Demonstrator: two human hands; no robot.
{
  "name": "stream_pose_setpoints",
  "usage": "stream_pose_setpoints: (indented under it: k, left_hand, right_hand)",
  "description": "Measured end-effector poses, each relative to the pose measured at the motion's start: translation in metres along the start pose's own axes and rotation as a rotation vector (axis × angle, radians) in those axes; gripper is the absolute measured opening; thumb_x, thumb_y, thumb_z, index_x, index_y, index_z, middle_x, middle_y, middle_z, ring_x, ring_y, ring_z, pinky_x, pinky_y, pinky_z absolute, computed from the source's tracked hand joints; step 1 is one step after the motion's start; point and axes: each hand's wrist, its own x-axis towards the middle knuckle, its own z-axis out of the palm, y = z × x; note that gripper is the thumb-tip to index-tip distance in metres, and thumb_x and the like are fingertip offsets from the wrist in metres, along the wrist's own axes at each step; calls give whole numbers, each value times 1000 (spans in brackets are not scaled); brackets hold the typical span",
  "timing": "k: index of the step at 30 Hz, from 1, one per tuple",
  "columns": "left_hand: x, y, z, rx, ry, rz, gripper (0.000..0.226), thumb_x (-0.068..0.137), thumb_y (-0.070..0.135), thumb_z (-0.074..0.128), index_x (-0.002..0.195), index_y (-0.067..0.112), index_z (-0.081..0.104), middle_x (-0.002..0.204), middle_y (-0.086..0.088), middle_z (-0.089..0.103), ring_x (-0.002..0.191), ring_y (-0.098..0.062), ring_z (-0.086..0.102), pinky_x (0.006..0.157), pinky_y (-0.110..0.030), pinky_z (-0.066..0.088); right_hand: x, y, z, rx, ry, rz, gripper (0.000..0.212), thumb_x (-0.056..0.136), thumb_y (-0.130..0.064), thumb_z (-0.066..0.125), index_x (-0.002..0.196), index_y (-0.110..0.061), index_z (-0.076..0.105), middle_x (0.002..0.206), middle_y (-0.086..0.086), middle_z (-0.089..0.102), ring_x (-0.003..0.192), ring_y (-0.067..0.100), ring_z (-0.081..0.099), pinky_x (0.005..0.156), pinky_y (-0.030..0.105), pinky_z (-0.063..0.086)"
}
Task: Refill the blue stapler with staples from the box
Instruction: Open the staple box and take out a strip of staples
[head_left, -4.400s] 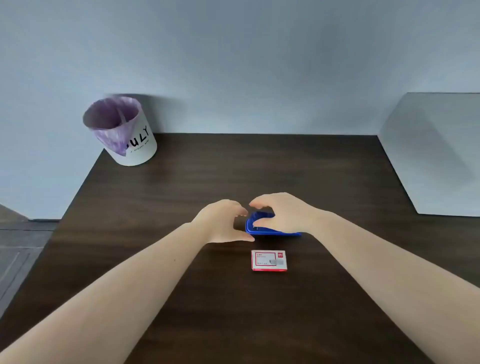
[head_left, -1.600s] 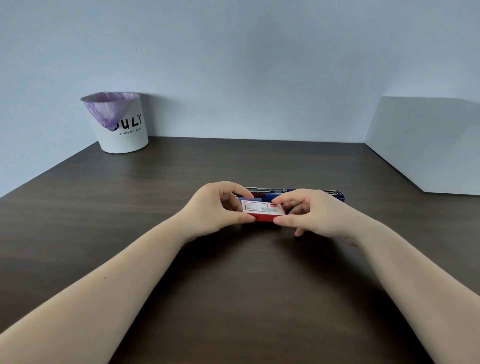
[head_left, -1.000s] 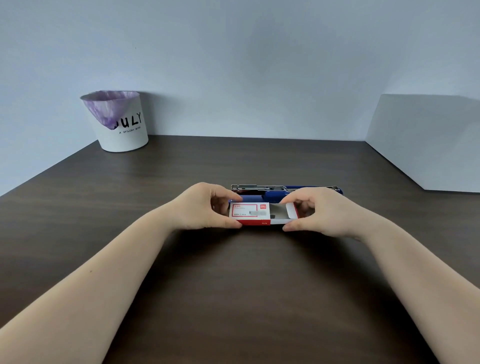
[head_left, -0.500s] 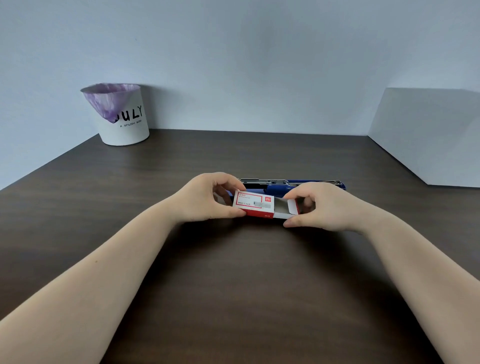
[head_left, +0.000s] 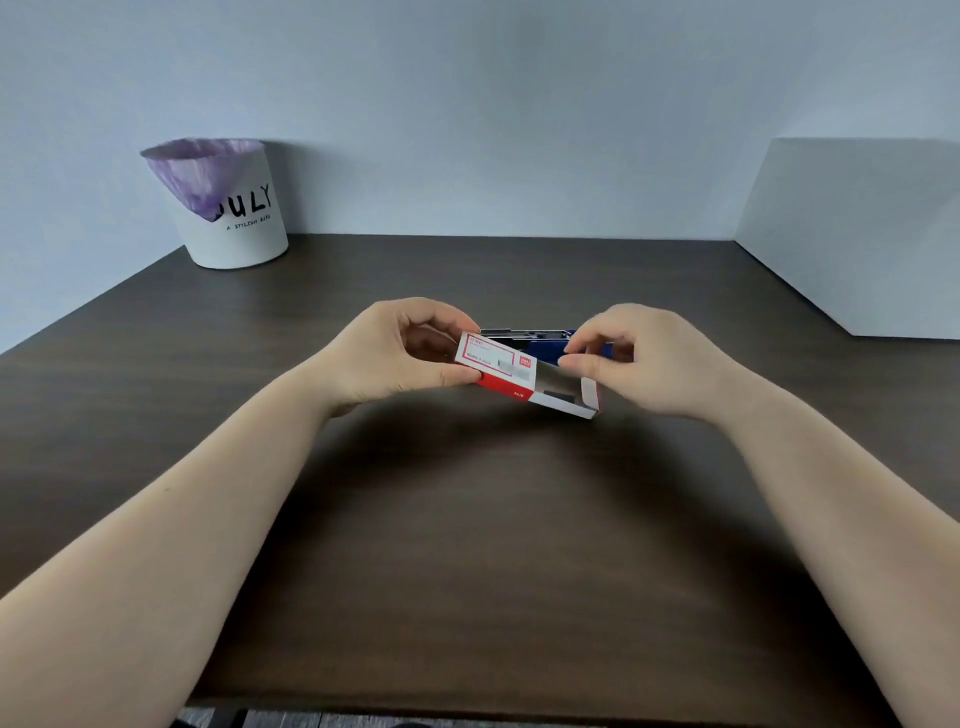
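My left hand (head_left: 395, 353) holds the red and white staple box (head_left: 498, 366) by its left end, lifted a little above the dark table and tilted down to the right. The box's white inner tray (head_left: 569, 397) is slid out to the right. My right hand (head_left: 644, 358) hovers over the tray's open part with thumb and forefinger pinched together; whether staples are between them is too small to tell. The blue stapler (head_left: 545, 340) lies opened flat on the table just behind the box, mostly hidden by box and hands.
A white bin (head_left: 234, 208) with a purple liner stands at the table's (head_left: 467, 519) back left corner. A pale grey box-like block (head_left: 857, 234) sits at the back right. The table's front edge runs near the bottom of the view.
The box has been lifted and tilted, its tray slid further out. My right hand has left the tray's end and moved above it, fingers pinched.
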Motion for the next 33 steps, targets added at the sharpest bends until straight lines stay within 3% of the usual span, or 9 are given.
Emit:
stream_pose_setpoints:
  k: [2,5,10,13,17,19,23,27,33]
  left_hand:
    - [0,1,-1,-2,-1,5,42,61,26,79,100,17,67,101,0,75,97,-15,70,87,-36,56]
    - [0,1,-1,0,-14,11,42,61,25,79,101,17,67,100,0,75,97,-15,70,86,-33,57]
    - [0,-2,0,57,-32,-13,47,55,32,80,97,17,68,98,0,75,92,-15,71,85,-33,58]
    - [2,-5,1,129,-73,-51,38,60,24,83,94,21,68,93,4,74,81,-8,69,78,-24,57]
    - [2,-5,2,231,-99,-55,36,62,25,84,94,25,67,88,11,71,75,0,64,69,-13,52]
    - [2,-4,2,278,-99,-51,37,62,27,84,95,24,68,87,13,70,73,3,62,66,-9,49]
    - [2,-4,1,326,-100,-42,38,63,28,83,97,22,67,87,14,68,71,6,59,62,-5,44]
    - [2,-4,2,364,-97,-44,39,62,30,84,96,22,67,83,16,64,68,9,57,61,-4,43]
    - [2,-4,5,322,-120,-68,41,58,32,86,94,22,67,78,7,66,62,2,57,59,-9,46]
  right_hand:
    - [0,-2,-1,-6,21,-35,10,83,-28,66,87,-21,72,79,-6,57,71,7,52,62,14,35]
    - [-1,-4,0,-6,-52,-69,10,80,-24,70,88,-20,74,70,-12,49,69,7,51,64,17,36]
    - [-1,-2,3,-27,-217,-21,17,79,-25,70,96,-22,73,75,-13,52,70,4,52,64,12,37]
    - [-1,-3,2,-34,-258,-13,14,79,-24,70,92,-20,73,78,-12,56,74,5,55,68,14,41]
    - [-1,-6,8,-111,-245,-100,9,83,-21,65,83,-15,73,83,-9,58,81,10,56,76,20,40]
    - [0,-8,9,-94,-145,-111,9,84,-19,65,80,-13,70,83,-4,56,79,12,54,75,21,40]
    - [4,-6,0,57,148,113,8,88,-17,58,80,-16,61,80,-2,59,71,15,54,60,18,38]
    - [-2,-1,-2,280,-72,410,14,95,-13,44,84,-10,52,76,14,66,58,23,64,51,28,55]
    - [-1,-9,5,510,-141,374,10,97,-13,43,90,-10,50,85,18,69,67,26,72,56,27,60]
